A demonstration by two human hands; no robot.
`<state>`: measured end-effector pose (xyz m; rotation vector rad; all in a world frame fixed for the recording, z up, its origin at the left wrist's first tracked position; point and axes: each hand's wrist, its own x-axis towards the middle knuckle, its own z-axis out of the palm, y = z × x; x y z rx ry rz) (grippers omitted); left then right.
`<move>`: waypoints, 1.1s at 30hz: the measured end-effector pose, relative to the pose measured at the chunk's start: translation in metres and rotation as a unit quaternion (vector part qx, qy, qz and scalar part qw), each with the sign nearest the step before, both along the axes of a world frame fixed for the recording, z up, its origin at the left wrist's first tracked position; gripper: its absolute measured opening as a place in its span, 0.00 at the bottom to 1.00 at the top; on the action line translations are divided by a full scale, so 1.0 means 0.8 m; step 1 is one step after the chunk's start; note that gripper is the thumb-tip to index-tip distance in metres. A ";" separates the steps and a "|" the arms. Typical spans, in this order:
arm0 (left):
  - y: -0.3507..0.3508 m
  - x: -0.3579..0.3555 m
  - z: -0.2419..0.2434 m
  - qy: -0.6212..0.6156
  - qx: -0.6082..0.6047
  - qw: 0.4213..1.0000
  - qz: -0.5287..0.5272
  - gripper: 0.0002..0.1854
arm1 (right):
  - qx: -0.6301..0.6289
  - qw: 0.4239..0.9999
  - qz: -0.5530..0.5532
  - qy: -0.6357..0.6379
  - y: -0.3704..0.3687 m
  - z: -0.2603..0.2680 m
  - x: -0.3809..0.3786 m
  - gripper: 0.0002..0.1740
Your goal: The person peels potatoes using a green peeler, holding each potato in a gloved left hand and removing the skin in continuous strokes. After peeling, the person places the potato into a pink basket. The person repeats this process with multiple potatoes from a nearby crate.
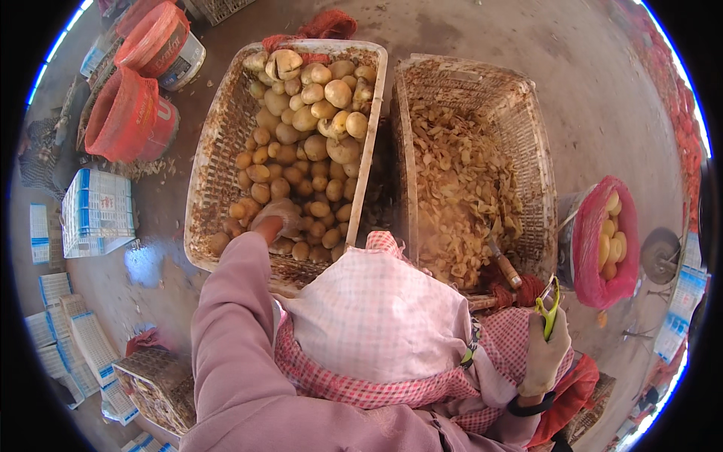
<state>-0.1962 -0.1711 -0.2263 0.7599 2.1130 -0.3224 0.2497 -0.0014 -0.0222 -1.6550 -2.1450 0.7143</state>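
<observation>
My left hand (284, 219), in a thin clear glove, reaches down among unpeeled potatoes (310, 186) in the left plastic crate (197, 169); whether its fingers have closed on one cannot be told. Off to the right, my right hand (548, 344), gloved, grips a green-handled peeler (549, 316) beside my checked apron. Between my hands stands a second crate (528, 130) holding potato peelings (457, 186), with a wooden-handled knife (504, 264) at its near right corner. Peeled potatoes (613, 243) lie in a bucket lined with pink mesh (604, 291), just beyond my right hand.
Red mesh-lined buckets (121, 116) stand at the upper left, near a blue-and-white crate (99, 209). A person (42, 152) is partly visible at the far left. More crates (90, 344) lie at the lower left. Red mesh sacks (675, 101) line the right edge.
</observation>
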 end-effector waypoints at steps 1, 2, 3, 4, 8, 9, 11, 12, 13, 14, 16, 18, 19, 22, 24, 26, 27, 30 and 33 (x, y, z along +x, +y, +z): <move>-0.004 0.000 0.008 -0.035 0.023 0.998 0.045 0.17 | 0.007 1.000 0.010 0.010 -0.001 0.000 -0.001 0.15; -0.009 0.000 0.016 -0.069 0.046 0.992 0.089 0.16 | 0.005 1.000 0.014 0.015 -0.002 0.000 0.000 0.15; -0.012 0.001 0.022 -0.105 0.071 0.983 0.134 0.16 | 0.006 1.000 0.018 0.020 -0.002 0.001 0.001 0.15; -0.016 0.002 0.029 -0.141 0.097 0.969 0.177 0.16 | 0.006 0.999 0.022 0.024 -0.002 0.003 0.002 0.15; -0.036 0.005 0.020 -0.321 0.311 0.783 0.432 0.17 | -0.038 0.999 0.005 0.026 -0.005 0.011 -0.004 0.14; -0.037 0.009 0.029 -0.363 0.368 0.702 0.490 0.18 | -0.033 0.999 0.008 0.033 -0.005 0.014 -0.003 0.14; -0.031 0.005 0.051 -0.384 0.446 0.616 0.523 0.23 | -0.024 0.999 0.014 0.045 -0.007 0.011 0.001 0.14; -0.026 0.002 0.074 -0.391 0.485 0.570 0.536 0.26 | -0.024 0.996 0.048 0.067 -0.002 0.005 0.010 0.17; -0.024 0.000 0.102 -0.489 0.502 0.533 0.473 0.27 | -0.042 0.995 0.035 0.088 0.001 0.002 0.016 0.17; -0.018 0.004 0.131 -0.534 0.513 0.487 0.463 0.28 | -0.061 0.992 0.021 0.110 0.004 -0.003 0.020 0.18; 0.005 0.014 0.174 -0.626 0.535 0.403 0.400 0.29 | -0.090 0.983 0.012 0.159 0.005 -0.003 0.021 0.20; 0.034 0.039 0.221 -0.669 0.538 0.359 0.368 0.33 | -0.105 0.966 0.010 0.234 -0.004 0.009 0.002 0.21; 0.049 0.049 0.235 -0.707 0.534 0.353 0.299 0.36 | -0.107 0.954 0.010 0.280 -0.009 0.018 -0.007 0.20; 0.110 0.102 0.283 -0.806 0.480 0.255 0.234 0.35 | -0.054 0.964 0.095 0.244 0.007 -0.007 0.015 0.22; 0.154 0.143 0.322 -0.860 0.461 0.181 0.124 0.36 | 0.002 0.964 0.116 0.239 0.008 -0.012 0.015 0.22; 0.182 0.187 0.357 -0.878 0.430 0.143 0.157 0.33 | -0.053 0.950 0.084 0.296 0.006 -0.007 0.015 0.23; 0.193 0.209 0.374 -0.850 0.470 0.149 0.186 0.31 | -0.137 0.926 0.043 0.349 0.006 -0.001 0.016 0.24; 0.212 0.235 0.396 -0.859 0.447 0.174 0.176 0.28 | -0.166 0.910 -0.025 0.380 -0.003 0.022 0.020 0.24; 0.225 0.257 0.387 -0.830 0.446 0.212 0.257 0.24 | -0.150 0.916 -0.030 0.371 -0.006 0.051 0.035 0.24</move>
